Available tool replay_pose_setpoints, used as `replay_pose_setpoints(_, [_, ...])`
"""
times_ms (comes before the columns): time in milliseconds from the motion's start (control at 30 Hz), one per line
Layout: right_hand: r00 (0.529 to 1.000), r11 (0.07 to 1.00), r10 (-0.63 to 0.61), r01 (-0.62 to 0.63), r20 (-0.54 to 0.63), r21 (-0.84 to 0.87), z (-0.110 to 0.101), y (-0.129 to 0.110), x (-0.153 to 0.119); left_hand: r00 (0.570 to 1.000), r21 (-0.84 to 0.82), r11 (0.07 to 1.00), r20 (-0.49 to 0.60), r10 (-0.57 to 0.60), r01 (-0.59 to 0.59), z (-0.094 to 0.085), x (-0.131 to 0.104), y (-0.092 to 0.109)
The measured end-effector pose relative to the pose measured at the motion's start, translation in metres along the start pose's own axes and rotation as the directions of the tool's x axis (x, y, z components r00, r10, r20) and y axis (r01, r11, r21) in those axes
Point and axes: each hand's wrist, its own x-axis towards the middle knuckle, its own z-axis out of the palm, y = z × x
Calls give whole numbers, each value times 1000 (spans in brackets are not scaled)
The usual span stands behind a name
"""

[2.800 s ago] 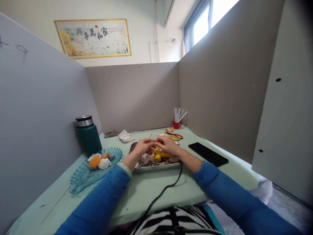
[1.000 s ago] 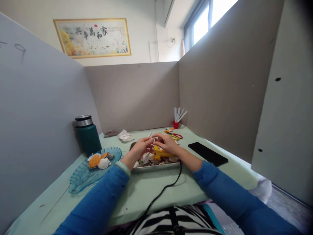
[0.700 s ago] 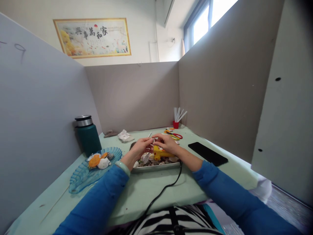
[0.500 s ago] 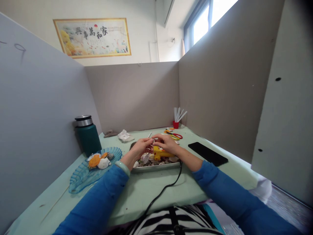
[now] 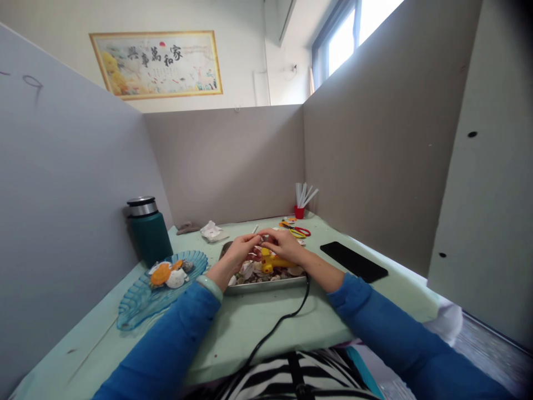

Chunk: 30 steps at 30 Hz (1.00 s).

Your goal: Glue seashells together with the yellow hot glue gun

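Note:
My left hand [image 5: 242,248] and my right hand [image 5: 283,244] meet fingertip to fingertip above a metal tray [image 5: 266,286]. Both are closed in a pinch, and whatever sits between the fingers is too small and covered to name. Shells [image 5: 249,272] and small stones fill the tray. Under my right hand, a yellow glue gun [image 5: 270,261] lies across the shells, partly hidden by the hand. From the tray's right side a black cord [image 5: 287,316] runs down toward my lap.
To the left, a blue scalloped plate [image 5: 139,305] holds orange and white shells [image 5: 161,274], with a green bottle [image 5: 150,236] behind it. Scissors [image 5: 300,231] and a red cup [image 5: 298,211] of white sticks stand farther back. A black phone-like slab [image 5: 353,261] lies right. Partition walls enclose the table.
Both hands stay over the tray, with only a slight shift of the fingertips. The objects on the table have not moved.

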Motion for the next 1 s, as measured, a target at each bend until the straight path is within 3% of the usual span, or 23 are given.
replay_pose_setpoints(500, [1000,1000,6,-6,21,-5,0,0,0,1000,-5,1000,-28,-2,2,2,-2,1])
replay_pose_setpoints(1000, [1000,1000,26,-26,-11,13,1,1,1,997,95,995,-71,12,-5,1,0,0])
